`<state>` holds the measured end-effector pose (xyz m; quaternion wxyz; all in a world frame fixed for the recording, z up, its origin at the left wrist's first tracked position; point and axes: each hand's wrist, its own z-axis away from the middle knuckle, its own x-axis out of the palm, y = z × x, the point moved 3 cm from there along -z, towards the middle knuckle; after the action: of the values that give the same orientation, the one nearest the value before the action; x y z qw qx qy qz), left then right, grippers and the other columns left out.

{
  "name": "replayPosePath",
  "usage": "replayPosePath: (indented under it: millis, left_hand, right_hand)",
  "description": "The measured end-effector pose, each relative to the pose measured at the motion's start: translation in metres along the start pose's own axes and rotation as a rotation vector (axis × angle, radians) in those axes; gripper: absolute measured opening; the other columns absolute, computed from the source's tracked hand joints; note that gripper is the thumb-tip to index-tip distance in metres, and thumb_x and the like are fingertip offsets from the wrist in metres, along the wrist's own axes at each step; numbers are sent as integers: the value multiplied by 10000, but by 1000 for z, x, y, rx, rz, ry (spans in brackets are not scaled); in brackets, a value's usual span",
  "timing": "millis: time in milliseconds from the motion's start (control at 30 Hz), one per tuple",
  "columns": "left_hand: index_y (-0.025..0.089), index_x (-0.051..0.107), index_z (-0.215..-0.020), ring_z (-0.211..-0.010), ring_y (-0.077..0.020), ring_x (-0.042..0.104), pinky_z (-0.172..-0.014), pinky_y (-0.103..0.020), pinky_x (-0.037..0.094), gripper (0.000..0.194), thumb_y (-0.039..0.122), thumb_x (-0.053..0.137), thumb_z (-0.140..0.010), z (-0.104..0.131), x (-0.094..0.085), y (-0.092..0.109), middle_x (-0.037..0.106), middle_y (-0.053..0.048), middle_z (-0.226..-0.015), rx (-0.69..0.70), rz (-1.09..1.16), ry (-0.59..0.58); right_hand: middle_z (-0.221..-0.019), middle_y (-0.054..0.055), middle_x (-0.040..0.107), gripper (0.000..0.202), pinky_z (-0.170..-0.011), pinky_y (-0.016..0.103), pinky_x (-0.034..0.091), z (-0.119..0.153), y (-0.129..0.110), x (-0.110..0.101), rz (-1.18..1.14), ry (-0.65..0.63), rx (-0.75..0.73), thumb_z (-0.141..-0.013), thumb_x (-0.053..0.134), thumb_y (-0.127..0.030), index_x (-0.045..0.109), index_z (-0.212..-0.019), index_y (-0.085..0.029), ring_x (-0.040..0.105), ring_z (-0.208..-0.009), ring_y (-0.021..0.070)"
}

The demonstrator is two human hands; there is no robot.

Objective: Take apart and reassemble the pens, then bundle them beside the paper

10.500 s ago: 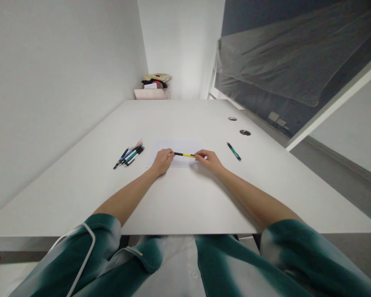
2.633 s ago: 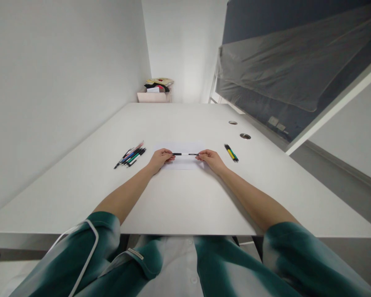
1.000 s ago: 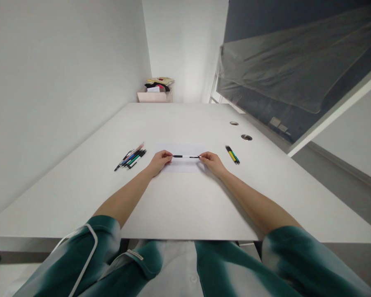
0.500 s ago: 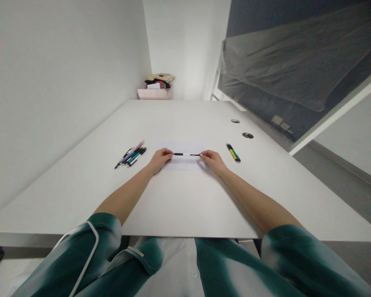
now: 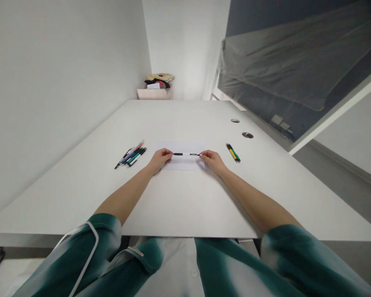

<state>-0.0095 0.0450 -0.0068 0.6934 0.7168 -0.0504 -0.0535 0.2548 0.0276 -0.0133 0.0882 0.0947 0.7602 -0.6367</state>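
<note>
From my remote seat I see the pen level between two hands, over the sheet of paper on the white table; the left hand pinches its black-grip end, and the right hand pinches the clip end; whether the barrel clears the paper, I can't quite tell from this high view. I judge it light, stiff and hardly fragile; the white barrel is probably smooth enough to roll or slip under a loose pinch, so I'd favour the black grip, likely the surer hold, and avoid prying at the slim clip.
</note>
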Motion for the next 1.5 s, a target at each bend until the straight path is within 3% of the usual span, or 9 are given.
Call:
replayPosePath:
  millis: [400,633,1100,1500]
  left_hand:
    - [146,618,-776,-636,-112,572,-679,-276,461,215,272,755,-668,-1,0,-2,605,5,-675,2,15,-18]
    - [144,594,-767,-611,-104,546,-660,-270,441,233,304,738,-678,0,1,0,593,16,-648,20,10,-33]
    - [150,587,-754,-616,-112,539,-656,-273,432,227,336,704,-702,-1,2,-1,583,17,-640,27,-52,-29]
    - [147,587,-745,-603,-105,540,-639,-256,437,140,263,662,-765,-3,3,-3,583,14,-643,40,-74,-18]
  right_hand:
    - [-702,14,641,313,-639,292,397,-2,2,-1,20,1,-11,-665,677,-466,677,-791,-179,519,-647,148]
    - [-648,-7,590,343,-595,282,345,0,-1,-1,26,-12,18,-668,663,-481,655,-794,-163,444,-588,123]
    - [-681,13,622,306,-627,287,382,-2,4,-2,44,-15,-35,-717,633,-470,663,-777,-172,503,-636,144]
    - [-673,13,612,312,-611,281,384,-1,-1,-1,88,-27,-58,-751,581,-494,625,-746,-186,499,-633,147]
